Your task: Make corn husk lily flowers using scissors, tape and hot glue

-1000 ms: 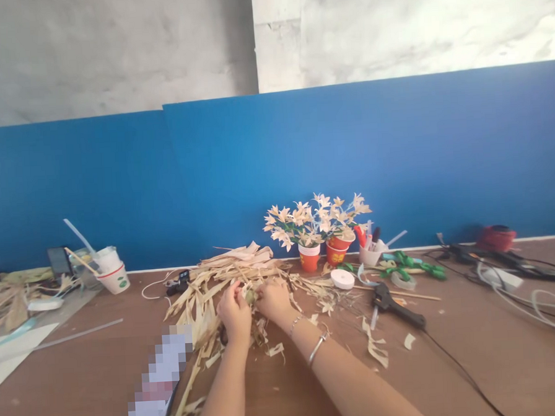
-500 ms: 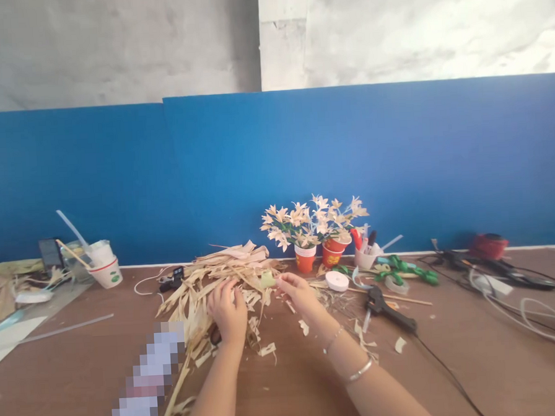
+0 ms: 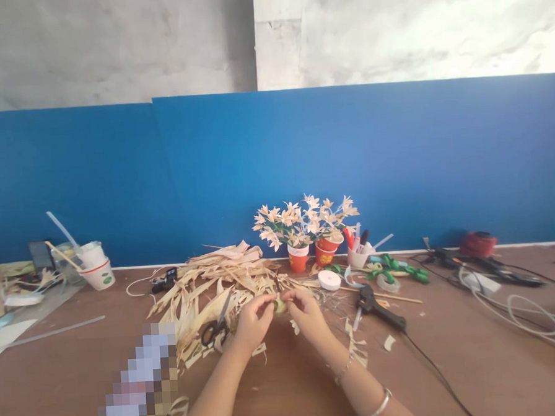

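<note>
My left hand [image 3: 255, 321] and my right hand [image 3: 306, 317] meet fingertip to fingertip above the table, each closed in a pinch. Between them is a small pale green piece of husk [image 3: 279, 306], partly covered by the fingers. Left of my left hand lie black-handled scissors [image 3: 214, 331], blades pointing away, on a heap of dry husks [image 3: 193, 293]. Small husk scraps are scattered under and around both hands.
Behind stand red paper cups [image 3: 299, 261] holding cream flowers [image 3: 290, 218]. To the right are a white tape roll [image 3: 329, 280], a black glue gun [image 3: 376, 308] with its cord, and green ribbon [image 3: 401, 268]. A white cup [image 3: 98, 274] stands far left.
My left hand has come off the husk heap, uncovering the scissors, and moved right to the green husk piece. My right hand has come nearer to me with that piece.
</note>
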Available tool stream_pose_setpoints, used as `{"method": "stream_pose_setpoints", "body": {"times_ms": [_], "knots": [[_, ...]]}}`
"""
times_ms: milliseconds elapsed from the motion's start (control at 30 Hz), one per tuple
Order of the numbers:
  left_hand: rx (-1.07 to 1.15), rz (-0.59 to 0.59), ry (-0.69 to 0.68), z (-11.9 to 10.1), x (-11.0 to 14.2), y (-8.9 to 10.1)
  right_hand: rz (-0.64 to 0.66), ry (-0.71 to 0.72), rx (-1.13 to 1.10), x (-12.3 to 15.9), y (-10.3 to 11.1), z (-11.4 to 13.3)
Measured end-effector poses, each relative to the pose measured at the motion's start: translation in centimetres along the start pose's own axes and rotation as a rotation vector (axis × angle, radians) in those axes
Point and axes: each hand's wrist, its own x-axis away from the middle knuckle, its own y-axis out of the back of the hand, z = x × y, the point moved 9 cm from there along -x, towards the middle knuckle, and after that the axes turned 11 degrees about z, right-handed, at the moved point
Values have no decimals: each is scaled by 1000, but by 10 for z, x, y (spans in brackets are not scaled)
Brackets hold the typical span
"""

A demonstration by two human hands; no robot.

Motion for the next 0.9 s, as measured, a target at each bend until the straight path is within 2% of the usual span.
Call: {"method": "stream_pose_setpoints", "body": {"times_ms": [133,233,300,400,567,667,800,900], "knots": [[110,-38,75,9,-1,3,4,-3,-60,4,0,7],[391,-97,186,22,1,3,47,-58,-298,4,-3,3],[602,-67,247,28,2,-5,78,-121,-412,4,-7,-3],[726,-8,302,30,4,-14,140,-144,-370,3,-12,-6],[627,-20,317,31,4,-11,176,-49,-261,2,-13,1],[505,3,296,30,2,-9,179,-75,-262,2,-13,-2],[287,64,222,22,-1,-10,109,-134,-216,-1,-6,-11],[176,66,172,15,-2,-8,86,-128,-196,-1,-4,-13]]}}
